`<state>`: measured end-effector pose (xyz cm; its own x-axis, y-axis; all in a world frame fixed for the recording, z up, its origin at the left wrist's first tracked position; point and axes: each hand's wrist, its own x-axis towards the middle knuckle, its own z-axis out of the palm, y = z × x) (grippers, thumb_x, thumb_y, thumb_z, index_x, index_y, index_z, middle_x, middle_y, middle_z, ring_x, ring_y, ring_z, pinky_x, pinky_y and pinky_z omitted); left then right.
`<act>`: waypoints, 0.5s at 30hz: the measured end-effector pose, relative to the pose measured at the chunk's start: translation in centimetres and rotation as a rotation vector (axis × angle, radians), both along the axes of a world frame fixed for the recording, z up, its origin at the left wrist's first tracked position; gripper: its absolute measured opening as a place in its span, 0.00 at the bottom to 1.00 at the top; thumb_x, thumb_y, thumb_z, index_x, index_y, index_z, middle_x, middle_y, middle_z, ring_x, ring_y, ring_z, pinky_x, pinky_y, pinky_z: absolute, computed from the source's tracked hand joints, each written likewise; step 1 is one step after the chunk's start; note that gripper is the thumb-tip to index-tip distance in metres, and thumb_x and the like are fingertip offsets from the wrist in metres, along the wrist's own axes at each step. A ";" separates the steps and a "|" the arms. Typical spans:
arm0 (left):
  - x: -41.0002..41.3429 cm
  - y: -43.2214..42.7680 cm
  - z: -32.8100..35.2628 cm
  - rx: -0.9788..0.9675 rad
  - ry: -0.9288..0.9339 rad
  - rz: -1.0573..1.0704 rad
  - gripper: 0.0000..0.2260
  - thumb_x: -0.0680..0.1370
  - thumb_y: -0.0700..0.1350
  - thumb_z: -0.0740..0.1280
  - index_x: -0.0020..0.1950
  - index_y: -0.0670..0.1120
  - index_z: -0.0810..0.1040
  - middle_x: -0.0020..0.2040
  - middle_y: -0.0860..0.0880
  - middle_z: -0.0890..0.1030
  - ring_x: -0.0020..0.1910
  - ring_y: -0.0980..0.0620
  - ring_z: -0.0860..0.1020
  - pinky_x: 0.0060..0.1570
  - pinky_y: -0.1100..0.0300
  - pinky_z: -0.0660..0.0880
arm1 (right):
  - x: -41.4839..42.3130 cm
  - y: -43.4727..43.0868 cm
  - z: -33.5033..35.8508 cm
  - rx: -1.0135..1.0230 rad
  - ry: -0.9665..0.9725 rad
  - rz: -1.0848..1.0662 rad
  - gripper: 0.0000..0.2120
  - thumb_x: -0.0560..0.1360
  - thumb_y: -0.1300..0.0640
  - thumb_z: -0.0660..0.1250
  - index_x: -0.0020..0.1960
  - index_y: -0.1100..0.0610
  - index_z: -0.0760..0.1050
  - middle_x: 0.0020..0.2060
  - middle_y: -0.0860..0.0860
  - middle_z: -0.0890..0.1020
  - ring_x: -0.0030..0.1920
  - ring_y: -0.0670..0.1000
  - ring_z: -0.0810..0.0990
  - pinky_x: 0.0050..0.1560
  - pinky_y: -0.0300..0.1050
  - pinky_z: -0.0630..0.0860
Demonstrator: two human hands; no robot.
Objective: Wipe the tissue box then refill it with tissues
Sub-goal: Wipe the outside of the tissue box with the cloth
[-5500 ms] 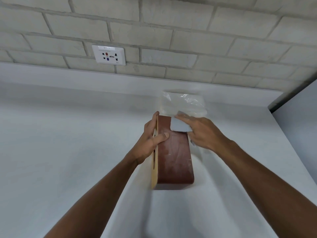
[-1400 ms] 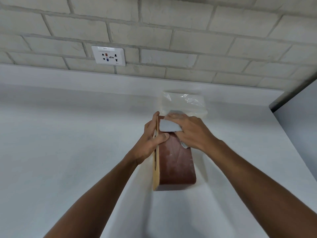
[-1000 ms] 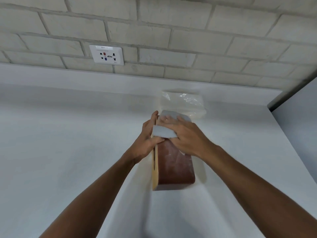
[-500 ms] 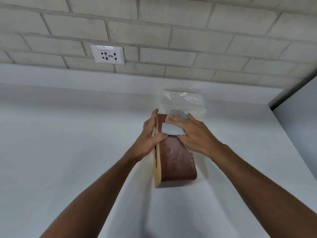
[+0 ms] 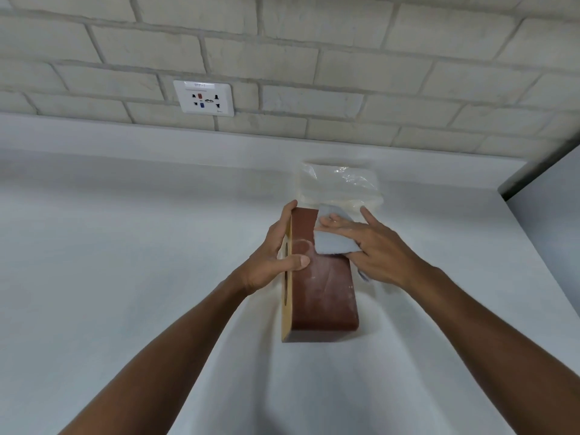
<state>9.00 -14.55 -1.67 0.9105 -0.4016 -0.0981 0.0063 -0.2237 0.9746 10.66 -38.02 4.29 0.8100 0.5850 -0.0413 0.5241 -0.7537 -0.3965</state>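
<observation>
The box [image 5: 323, 296] stands on its long thin side on the white worktop [image 5: 125, 246], near the middle. Its wide brown face points up. Its yellow face points left, and that face has a dark slot [image 5: 286, 277] in it. The brown face has pale dusty smears and a faint ring mark on it.

The left grip [image 5: 270, 262] is grasping the box at the far half. Its thumb [image 5: 298, 262] lies across the brown face. Its fingers reach along the yellow face, and one fingertip pokes up by the far top corner.

The right grip is released, with its hand flat [image 5: 383, 246]. Its fingers [image 5: 365, 216] are straight and spread out, and they press a pale blue cloth [image 5: 332, 243] down on the far end of the brown face. The cloth is folded. Part of it sticks out past the fingertips, and a small bit hangs down the right side of the box under the palm. The right thumb is hidden, so I cannot tell where it lies.

Just behind the box sits a clear crinkly bag [image 5: 340, 183] with something white inside. It lies close to the back edge of the worktop.

Behind the worktop is a pale brick wall [image 5: 345, 58]. A white socket [image 5: 204, 98] is set in it, up and to the left.
</observation>
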 end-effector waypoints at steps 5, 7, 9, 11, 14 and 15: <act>0.0 -0.2 0.0 0.022 0.004 -0.002 0.50 0.68 0.58 0.71 0.81 0.67 0.43 0.75 0.69 0.58 0.79 0.61 0.55 0.72 0.64 0.58 | -0.6 1.6 -0.6 0.003 -0.031 0.105 0.26 0.78 0.58 0.60 0.74 0.43 0.63 0.74 0.41 0.64 0.75 0.38 0.55 0.77 0.51 0.44; 0.0 -0.3 0.2 0.012 0.012 0.013 0.49 0.67 0.60 0.71 0.80 0.68 0.43 0.74 0.69 0.59 0.78 0.61 0.56 0.71 0.67 0.58 | -0.2 0.7 -0.4 -0.016 -0.054 0.071 0.24 0.78 0.52 0.57 0.74 0.43 0.62 0.73 0.39 0.64 0.74 0.36 0.56 0.77 0.53 0.44; 0.1 -0.2 -0.2 0.002 0.009 0.030 0.49 0.68 0.58 0.71 0.80 0.69 0.44 0.77 0.62 0.61 0.79 0.58 0.56 0.76 0.58 0.59 | -0.3 1.8 -0.1 -0.013 -0.047 0.038 0.26 0.76 0.46 0.50 0.73 0.44 0.64 0.73 0.40 0.65 0.74 0.37 0.57 0.77 0.52 0.44; 0.2 -0.2 -0.5 0.004 -0.019 0.014 0.49 0.70 0.57 0.72 0.81 0.69 0.44 0.80 0.59 0.59 0.81 0.57 0.55 0.79 0.52 0.59 | -0.9 3.0 -0.4 0.004 -0.033 0.062 0.27 0.75 0.46 0.50 0.73 0.44 0.65 0.74 0.41 0.65 0.75 0.38 0.55 0.77 0.49 0.44; 0.1 -0.3 -0.1 0.011 -0.002 0.013 0.48 0.68 0.58 0.71 0.79 0.70 0.44 0.77 0.62 0.59 0.79 0.60 0.55 0.72 0.65 0.59 | -1.0 1.7 -0.6 0.000 -0.047 0.052 0.26 0.76 0.48 0.50 0.73 0.42 0.63 0.73 0.39 0.66 0.74 0.35 0.56 0.77 0.49 0.44; 0.1 -0.3 -0.1 0.001 0.006 0.029 0.48 0.67 0.58 0.70 0.79 0.70 0.44 0.77 0.60 0.60 0.79 0.59 0.56 0.70 0.67 0.59 | -0.7 1.6 -0.3 0.002 -0.047 0.007 0.26 0.75 0.47 0.48 0.73 0.42 0.63 0.72 0.38 0.66 0.73 0.35 0.56 0.77 0.51 0.45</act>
<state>9.12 -14.88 -1.75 0.9213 -0.3746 -0.1041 0.0187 -0.2247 0.9742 9.93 -36.43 4.01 0.8068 0.5909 -0.0025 0.5475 -0.7492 -0.3727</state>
